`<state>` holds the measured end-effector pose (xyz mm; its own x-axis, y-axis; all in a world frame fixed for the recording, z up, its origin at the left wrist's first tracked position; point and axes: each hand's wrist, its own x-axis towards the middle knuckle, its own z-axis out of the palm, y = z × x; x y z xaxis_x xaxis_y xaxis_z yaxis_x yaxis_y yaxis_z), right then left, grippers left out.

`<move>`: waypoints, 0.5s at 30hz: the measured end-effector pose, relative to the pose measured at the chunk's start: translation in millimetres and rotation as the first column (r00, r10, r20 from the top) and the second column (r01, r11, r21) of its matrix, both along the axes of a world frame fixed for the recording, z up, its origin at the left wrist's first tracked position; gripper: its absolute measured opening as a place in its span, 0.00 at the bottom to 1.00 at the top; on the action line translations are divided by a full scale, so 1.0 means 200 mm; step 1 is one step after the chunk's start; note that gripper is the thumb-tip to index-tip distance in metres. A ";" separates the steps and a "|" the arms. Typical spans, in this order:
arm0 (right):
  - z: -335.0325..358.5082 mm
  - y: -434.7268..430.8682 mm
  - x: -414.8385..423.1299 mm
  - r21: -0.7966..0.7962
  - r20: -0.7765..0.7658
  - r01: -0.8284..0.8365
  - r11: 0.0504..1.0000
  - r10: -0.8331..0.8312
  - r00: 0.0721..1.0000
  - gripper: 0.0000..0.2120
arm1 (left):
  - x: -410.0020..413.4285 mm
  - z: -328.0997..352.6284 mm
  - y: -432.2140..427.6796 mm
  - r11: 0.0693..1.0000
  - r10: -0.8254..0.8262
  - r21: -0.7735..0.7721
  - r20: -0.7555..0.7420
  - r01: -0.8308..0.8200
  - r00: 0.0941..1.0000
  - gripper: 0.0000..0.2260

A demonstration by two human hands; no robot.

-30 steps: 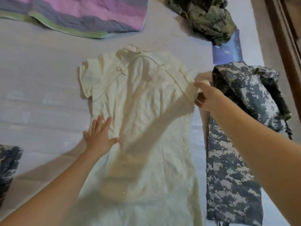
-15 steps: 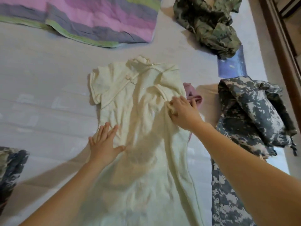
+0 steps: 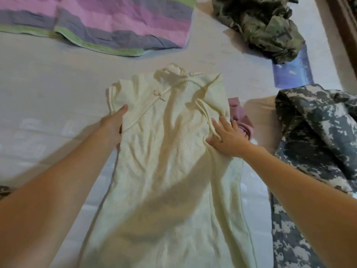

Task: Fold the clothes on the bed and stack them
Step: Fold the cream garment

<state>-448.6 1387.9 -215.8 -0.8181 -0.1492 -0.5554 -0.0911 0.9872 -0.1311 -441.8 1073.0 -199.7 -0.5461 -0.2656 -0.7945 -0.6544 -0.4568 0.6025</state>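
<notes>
Cream dress [image 3: 173,161] on bed [image 3: 48,93], left hand [image 3: 113,128] gripping its sleeve edge, right hand [image 3: 227,139] spread flat on its side

Dim warm light, soft arm shadows, slight blur, wide-angle edge distortion

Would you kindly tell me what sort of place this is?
Probably a bedroom: a cream dress and a grey camouflage garment lie on a pale mattress sheet, with a striped quilt at the far side.
</notes>
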 end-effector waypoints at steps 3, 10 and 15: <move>-0.02 -0.02 -0.01 0.052 0.022 -0.043 0.998 0.042 0.999 0.36 | -0.09 -0.03 -0.03 0.962 0.224 -0.159 0.006 -0.220 0.975 0.15; 0.01 -0.05 -0.02 0.107 0.027 -0.106 0.989 0.104 0.994 0.35 | 0.04 -0.10 0.22 -0.108 -0.913 -0.945 0.217 0.309 0.345 0.19; -0.05 -0.05 -0.03 0.105 0.047 -0.096 0.990 0.091 0.995 0.36 | -0.06 -0.18 0.19 0.446 -0.714 -0.844 -0.134 0.298 0.688 0.11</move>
<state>-454.8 1378.7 -226.3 -0.7787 -0.1617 -0.6061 -0.1804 0.9831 -0.0306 -454.4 1111.6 -236.5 -0.9807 -0.1583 -0.1146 -0.1869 0.5890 0.7862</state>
